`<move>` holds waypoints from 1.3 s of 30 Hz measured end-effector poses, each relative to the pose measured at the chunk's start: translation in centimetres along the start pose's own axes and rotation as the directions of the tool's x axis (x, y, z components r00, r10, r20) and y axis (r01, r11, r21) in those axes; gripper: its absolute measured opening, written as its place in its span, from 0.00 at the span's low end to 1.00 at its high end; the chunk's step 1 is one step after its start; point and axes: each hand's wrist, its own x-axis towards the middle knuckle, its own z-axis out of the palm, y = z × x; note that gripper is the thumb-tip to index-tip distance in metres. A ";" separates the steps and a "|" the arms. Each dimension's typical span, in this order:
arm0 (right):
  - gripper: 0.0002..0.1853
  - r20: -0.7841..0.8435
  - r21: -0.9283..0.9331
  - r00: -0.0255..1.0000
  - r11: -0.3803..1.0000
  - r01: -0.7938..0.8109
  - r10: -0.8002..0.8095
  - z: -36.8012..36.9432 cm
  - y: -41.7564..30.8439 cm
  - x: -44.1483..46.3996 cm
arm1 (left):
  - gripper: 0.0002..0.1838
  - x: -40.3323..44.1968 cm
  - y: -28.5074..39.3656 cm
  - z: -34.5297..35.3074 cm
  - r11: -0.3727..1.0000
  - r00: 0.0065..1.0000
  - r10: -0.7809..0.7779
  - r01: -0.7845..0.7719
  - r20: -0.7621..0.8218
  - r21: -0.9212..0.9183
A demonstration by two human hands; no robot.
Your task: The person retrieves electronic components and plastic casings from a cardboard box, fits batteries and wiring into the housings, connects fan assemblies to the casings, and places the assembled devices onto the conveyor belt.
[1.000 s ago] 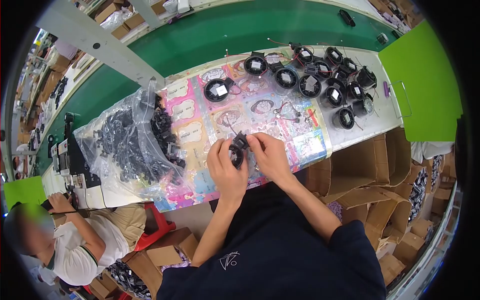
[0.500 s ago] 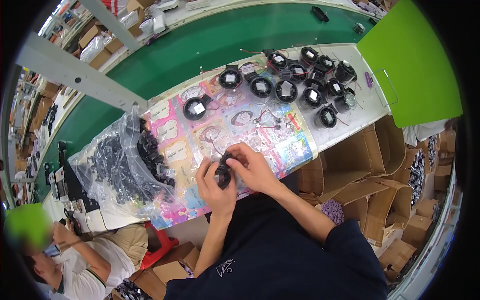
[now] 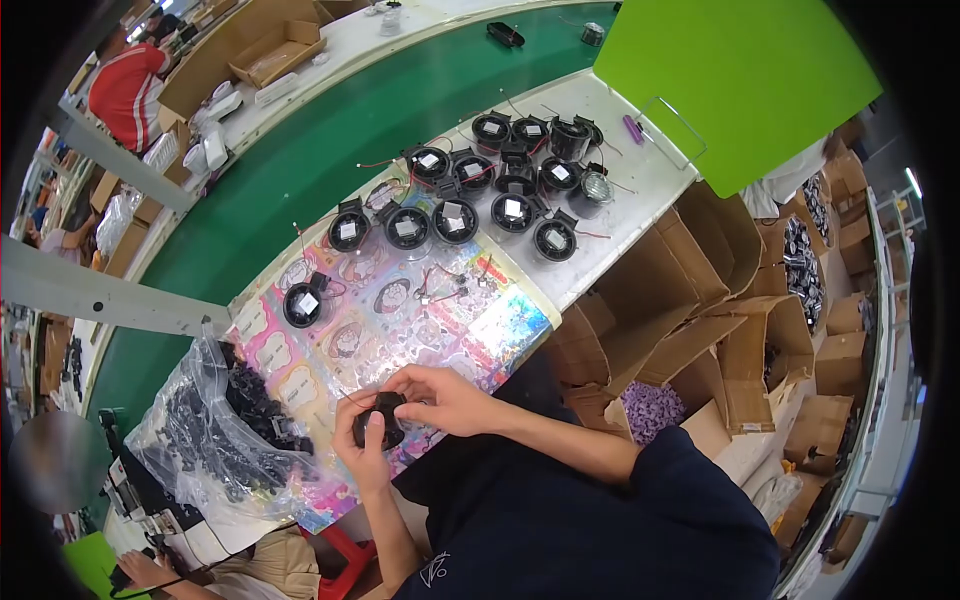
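You can read no word or number for certain. White labels [image 3: 453,211] sit on the black round units [image 3: 440,229] before you, their print too small to make out. The colourful sheet [image 3: 385,338] carries red printing and pale frames [image 3: 271,352] with small dark marks, all illegible. Your dark shirt [image 3: 610,510] bears a white line emblem [image 3: 434,569].

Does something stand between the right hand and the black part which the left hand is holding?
Nothing visible does. The right hand appears to touch the black part directly, opposite the left hand. The bag lies to the left, apart from both hands.
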 end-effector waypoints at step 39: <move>0.07 -0.978 -0.064 0.203 0.992 -0.111 -0.040 -30.2 10.4 -17.7 | 0.18 6.9 3.5 27.7 0.316 0.346 0.428 -0.923 0.835 0.220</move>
